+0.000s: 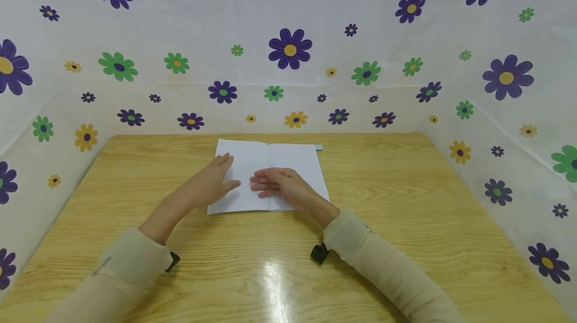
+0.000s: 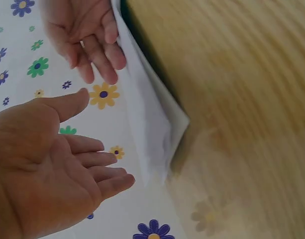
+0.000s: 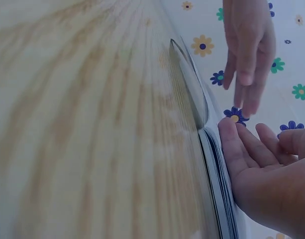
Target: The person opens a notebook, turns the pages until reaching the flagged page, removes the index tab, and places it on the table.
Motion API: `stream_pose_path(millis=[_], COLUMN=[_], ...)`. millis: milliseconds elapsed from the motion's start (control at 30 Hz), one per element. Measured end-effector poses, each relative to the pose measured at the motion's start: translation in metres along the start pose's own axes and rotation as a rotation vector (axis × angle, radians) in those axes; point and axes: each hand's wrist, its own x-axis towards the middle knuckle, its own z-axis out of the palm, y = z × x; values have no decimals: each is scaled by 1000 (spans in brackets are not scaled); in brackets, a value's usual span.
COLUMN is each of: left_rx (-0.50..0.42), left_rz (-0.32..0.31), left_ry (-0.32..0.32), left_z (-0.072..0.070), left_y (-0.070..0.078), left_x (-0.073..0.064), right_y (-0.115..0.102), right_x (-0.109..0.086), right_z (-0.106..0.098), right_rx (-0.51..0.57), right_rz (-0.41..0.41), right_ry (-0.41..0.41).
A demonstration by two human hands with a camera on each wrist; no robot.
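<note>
An open notebook (image 1: 245, 195) with lined white pages lies flat on the wooden table. My left hand (image 1: 209, 183) is over its left page, fingers extended and thumb held apart. Over the middle and right page is my right hand (image 1: 286, 188), its palm turned inward and fingers loosely stretched to the left. Neither hand holds anything. In the right wrist view, the right hand (image 3: 271, 169) has its little-finger side along the page of the notebook (image 3: 214, 164). The left wrist view shows the left hand (image 2: 57, 174) palm-on, beside the notebook's raised page edge (image 2: 152, 134).
A small light-blue tab (image 1: 319, 147) sticks out at the notebook's top right corner. The wooden table (image 1: 383, 178) extends around it on all sides. White cloth (image 1: 288, 7) printed with flowers stands behind the table and at both sides.
</note>
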Motion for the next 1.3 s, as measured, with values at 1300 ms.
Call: stream_pose_path(millis=[1300], left_rx=[92], left_rz=[-50], left_ry=[-179], left_z=[17], left_y=[-3], left_x=[-1], right_y=[-17], right_x=[-40], right_z=[-72], right_rx=[-89], right_rz=[73], right_ry=[262])
